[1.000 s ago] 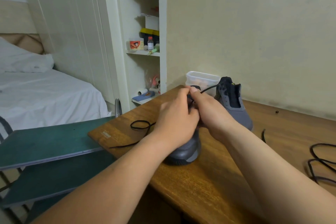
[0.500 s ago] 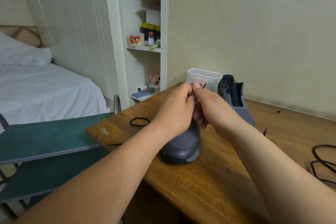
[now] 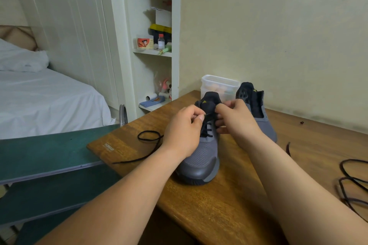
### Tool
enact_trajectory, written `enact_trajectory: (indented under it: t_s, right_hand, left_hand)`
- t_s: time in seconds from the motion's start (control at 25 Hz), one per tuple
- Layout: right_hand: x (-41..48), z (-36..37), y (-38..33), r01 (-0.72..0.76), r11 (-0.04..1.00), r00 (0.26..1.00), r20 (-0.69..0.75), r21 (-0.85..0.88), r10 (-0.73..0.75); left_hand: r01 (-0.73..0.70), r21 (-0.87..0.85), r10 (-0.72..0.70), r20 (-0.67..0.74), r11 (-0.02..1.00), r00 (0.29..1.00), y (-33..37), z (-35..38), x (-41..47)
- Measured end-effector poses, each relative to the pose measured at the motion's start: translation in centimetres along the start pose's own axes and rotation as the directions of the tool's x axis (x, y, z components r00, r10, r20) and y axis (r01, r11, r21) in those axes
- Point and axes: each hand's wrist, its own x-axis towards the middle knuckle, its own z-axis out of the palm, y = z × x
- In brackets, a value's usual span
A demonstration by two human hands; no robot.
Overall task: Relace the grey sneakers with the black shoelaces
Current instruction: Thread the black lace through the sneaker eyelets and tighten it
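A grey sneaker (image 3: 201,162) with a black tongue stands on the wooden table (image 3: 219,205), toe toward me. A black shoelace (image 3: 148,145) is threaded through its lower eyelets; its free end trails left over the table in a loop. My left hand (image 3: 184,131) pinches the lace at the left side of the eyelets. My right hand (image 3: 236,120) holds the right side of the sneaker's throat, fingers curled at the lace. The second grey sneaker (image 3: 258,113) stands behind my right hand, without a lace showing.
Another black shoelace (image 3: 350,183) lies coiled at the table's right edge. A clear plastic box (image 3: 219,84) stands at the back by the wall. A green board (image 3: 43,153) juts from the table's left. White shelves (image 3: 153,51) and a bed (image 3: 39,97) are further left.
My hands have moved apart and lower, uncovering the sneaker's tongue and laced eyelets. The lace's free end slid on the table and now trails further left.
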Motion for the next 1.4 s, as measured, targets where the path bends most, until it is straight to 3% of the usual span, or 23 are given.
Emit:
enact_trajectory:
  t_s: [0.16,0.32,0.64,0.84,0.96,1.12,1.28,1.32,1.4]
  right_hand:
    - [-0.9,-0.7,1.3,-0.135,0.890,0.991,0.081,0.435,0.111]
    - [-0.1,-0.6,2.7,-0.208,0.777,0.978,0.127,0.594,0.165]
    - [0.9,-1.2,4.0,-0.214,0.768,0.975,0.177,0.604,0.133]
    - [0.7,-1.0,3.6,-0.171,0.783,0.981,0.174,0.598,0.081]
    - [0.2,-1.5,3.3,-0.149,0.809,0.976,0.217,0.569,0.028]
    - [-0.3,-1.9,2.8,-0.043,0.956,0.961,0.274,0.292,-0.041]
    - [-0.5,-2.3,2.4,0.081,0.996,0.968,0.233,0.039,-0.088]
    - [-0.4,-2.4,2.2,0.077,0.995,0.978,0.189,0.056,-0.087]
    - [0.2,-2.8,1.3,-0.025,0.920,0.996,0.092,0.390,-0.012]
  left_hand:
    - [0.001,-0.023,0.000,0.009,1.000,1.000,-0.6,0.3,0.1]
    - [-0.028,-0.028,0.028,0.009,0.999,1.000,-0.8,0.3,0.0]
    - [-0.156,0.221,0.143,0.073,0.963,0.987,-0.1,-0.1,0.9]
    - [-0.042,0.107,0.022,0.180,0.993,0.983,0.6,-0.3,1.9]
    - [0.006,0.055,-0.015,0.164,0.998,0.986,0.7,0.0,2.1]
    - [0.043,0.006,-0.043,0.147,0.999,0.988,0.7,-0.2,1.9]
    - [0.042,-0.013,-0.039,0.179,0.999,0.983,1.3,-0.8,1.6]
    - [0.050,-0.023,-0.045,0.176,0.998,0.983,1.4,-1.1,1.4]
    - [0.065,-0.078,-0.054,0.133,0.995,0.990,1.0,-1.7,0.7]
